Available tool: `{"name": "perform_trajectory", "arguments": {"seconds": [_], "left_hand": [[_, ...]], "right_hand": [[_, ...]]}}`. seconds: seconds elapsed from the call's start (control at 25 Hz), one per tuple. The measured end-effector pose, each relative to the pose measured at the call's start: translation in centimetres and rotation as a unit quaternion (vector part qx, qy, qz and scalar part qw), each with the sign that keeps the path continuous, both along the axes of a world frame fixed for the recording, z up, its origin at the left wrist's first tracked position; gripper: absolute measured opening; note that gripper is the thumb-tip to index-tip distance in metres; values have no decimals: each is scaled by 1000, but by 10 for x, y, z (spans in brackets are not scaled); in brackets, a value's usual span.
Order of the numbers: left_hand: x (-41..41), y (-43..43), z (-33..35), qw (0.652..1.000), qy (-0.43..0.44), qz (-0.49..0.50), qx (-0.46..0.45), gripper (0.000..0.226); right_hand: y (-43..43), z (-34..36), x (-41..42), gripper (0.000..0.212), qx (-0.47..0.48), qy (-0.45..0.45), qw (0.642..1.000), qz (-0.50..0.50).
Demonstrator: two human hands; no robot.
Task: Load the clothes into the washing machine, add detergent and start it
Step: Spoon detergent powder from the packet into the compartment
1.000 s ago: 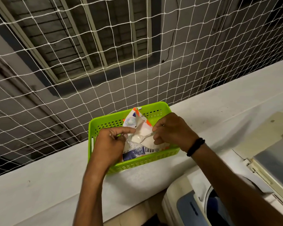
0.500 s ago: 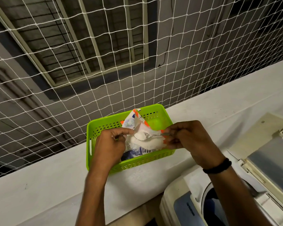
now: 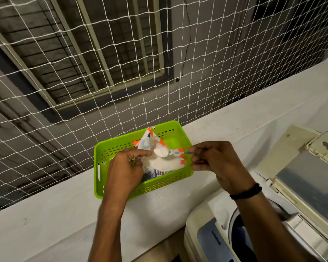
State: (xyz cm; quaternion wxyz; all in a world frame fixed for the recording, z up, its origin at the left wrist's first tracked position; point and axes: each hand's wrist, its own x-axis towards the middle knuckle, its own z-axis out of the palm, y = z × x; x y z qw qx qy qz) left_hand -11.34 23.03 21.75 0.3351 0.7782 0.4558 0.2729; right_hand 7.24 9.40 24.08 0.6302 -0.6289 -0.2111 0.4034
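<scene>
A detergent bag (image 3: pixel 160 163), white with orange and blue print, lies open in a lime-green basket (image 3: pixel 170 183) on a white ledge. My left hand (image 3: pixel 124 172) pinches the bag's left edge. My right hand (image 3: pixel 221 164) pinches the handle of a metal spoon (image 3: pixel 170 153), whose bowl holds a heap of white powder just above the bag's opening. The top-loading washing machine (image 3: pixel 206 235) stands at the lower right with its lid (image 3: pixel 309 178) raised; my right forearm covers most of the drum.
A white ledge (image 3: pixel 55 210) runs across the view behind the machine. Above it a white rope net (image 3: pixel 121 72) spans the whole opening, with a grey wall and a barred window beyond.
My right hand has drawn the spoon up and to the right, out of the bag, now loaded with powder. The left hand has kept its hold on the bag.
</scene>
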Motion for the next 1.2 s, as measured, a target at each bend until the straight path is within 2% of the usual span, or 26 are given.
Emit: {"name": "perform_trajectory", "arguments": {"seconds": [0.4, 0.68, 1.0, 1.2], "left_hand": [[1, -19, 7, 998, -14, 15, 57, 44], [10, -34, 22, 989, -109, 39, 90, 37], [44, -72, 33, 959, -254, 43, 120, 35], [74, -92, 25, 954, -278, 2, 111, 29]], "right_hand": [[-14, -1, 0, 25, 16, -6, 1000, -14], [-30, 5, 2, 24, 17, 8, 999, -39], [-68, 6, 14, 24, 34, 5, 996, -82], [-105, -1, 30, 25, 32, 1, 989, -143]]}}
